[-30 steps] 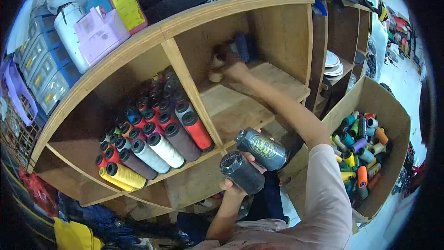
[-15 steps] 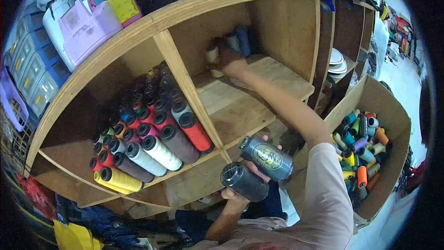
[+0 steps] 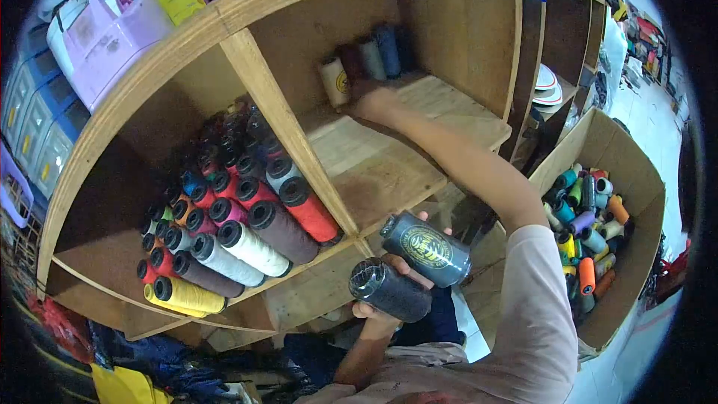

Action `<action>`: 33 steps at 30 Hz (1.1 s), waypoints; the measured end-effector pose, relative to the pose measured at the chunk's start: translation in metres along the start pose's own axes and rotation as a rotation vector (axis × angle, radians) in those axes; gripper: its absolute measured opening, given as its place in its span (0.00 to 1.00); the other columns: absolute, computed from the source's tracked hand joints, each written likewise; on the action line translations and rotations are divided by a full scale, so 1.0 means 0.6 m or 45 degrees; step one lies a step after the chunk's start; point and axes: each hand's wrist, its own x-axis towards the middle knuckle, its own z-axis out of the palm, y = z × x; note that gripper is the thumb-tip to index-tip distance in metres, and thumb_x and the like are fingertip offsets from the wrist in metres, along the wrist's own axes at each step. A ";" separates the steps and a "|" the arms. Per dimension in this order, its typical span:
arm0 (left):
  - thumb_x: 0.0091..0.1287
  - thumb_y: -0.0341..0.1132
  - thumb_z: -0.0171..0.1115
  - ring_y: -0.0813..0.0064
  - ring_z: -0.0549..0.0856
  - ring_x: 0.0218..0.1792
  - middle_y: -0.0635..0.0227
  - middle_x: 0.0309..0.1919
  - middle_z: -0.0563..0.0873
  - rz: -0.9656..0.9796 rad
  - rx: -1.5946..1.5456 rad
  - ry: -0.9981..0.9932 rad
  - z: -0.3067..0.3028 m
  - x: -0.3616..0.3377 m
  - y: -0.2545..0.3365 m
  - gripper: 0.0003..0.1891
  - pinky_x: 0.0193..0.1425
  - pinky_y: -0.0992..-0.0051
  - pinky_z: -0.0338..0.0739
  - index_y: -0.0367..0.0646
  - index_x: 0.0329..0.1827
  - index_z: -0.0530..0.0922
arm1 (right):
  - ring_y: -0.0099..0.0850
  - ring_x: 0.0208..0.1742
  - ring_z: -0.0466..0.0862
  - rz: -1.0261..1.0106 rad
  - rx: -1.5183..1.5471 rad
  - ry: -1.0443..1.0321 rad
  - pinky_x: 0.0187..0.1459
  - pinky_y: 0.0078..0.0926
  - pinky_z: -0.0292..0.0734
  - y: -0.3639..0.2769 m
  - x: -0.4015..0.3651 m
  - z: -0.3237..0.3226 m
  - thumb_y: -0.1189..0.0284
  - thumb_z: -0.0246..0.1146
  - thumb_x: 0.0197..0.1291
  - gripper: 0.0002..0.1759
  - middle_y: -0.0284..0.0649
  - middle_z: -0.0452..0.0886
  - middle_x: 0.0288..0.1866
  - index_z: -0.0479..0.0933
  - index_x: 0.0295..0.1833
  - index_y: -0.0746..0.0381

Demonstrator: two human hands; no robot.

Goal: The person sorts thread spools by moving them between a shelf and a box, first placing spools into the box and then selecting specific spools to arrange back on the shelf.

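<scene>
My left hand is closed around two large thread spools in front of the shelf. One is a dark blue-grey thread spool with a round gold label, the other a black thread spool in shiny plastic wrap. Inside the upper right compartment, my right hand is low beside a row of upright spools; its fingers are hidden in shadow. A cream thread spool with a label stands left of it. Behind are a dark brown spool, a grey spool and a blue spool.
The wooden shelf's divider separates my right hand from stacked spools, including a red spool and a yellow spool. A cardboard box of small mixed spools stands at right. A lilac plastic container sits on top.
My right hand has shifted off the cream spool, which now shows whole and upright with its label. My left hand keeps both spools. The view has shifted slightly.
</scene>
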 end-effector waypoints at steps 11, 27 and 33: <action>0.45 0.66 0.79 0.25 0.49 0.76 0.46 0.80 0.46 -0.002 -0.008 -0.057 -0.009 -0.002 -0.005 0.36 0.62 0.40 0.78 0.54 0.53 0.84 | 0.54 0.45 0.86 -0.259 -0.013 0.316 0.44 0.48 0.82 0.013 0.029 0.051 0.62 0.63 0.61 0.18 0.58 0.85 0.43 0.83 0.43 0.67; 0.47 0.64 0.78 0.29 0.56 0.75 0.41 0.80 0.48 0.111 0.186 -0.219 0.028 0.014 0.040 0.38 0.74 0.32 0.55 0.51 0.58 0.81 | 0.41 0.36 0.83 -0.269 0.184 0.111 0.40 0.39 0.77 -0.032 -0.120 -0.139 0.57 0.64 0.65 0.19 0.52 0.83 0.34 0.83 0.39 0.66; 0.50 0.66 0.73 0.41 0.67 0.71 0.47 0.70 0.64 0.095 0.428 0.071 -0.006 -0.049 0.053 0.45 0.73 0.40 0.63 0.39 0.61 0.74 | 0.30 0.32 0.80 -0.526 0.416 -0.480 0.37 0.32 0.74 -0.071 -0.331 -0.236 0.54 0.64 0.68 0.20 0.42 0.82 0.29 0.82 0.43 0.63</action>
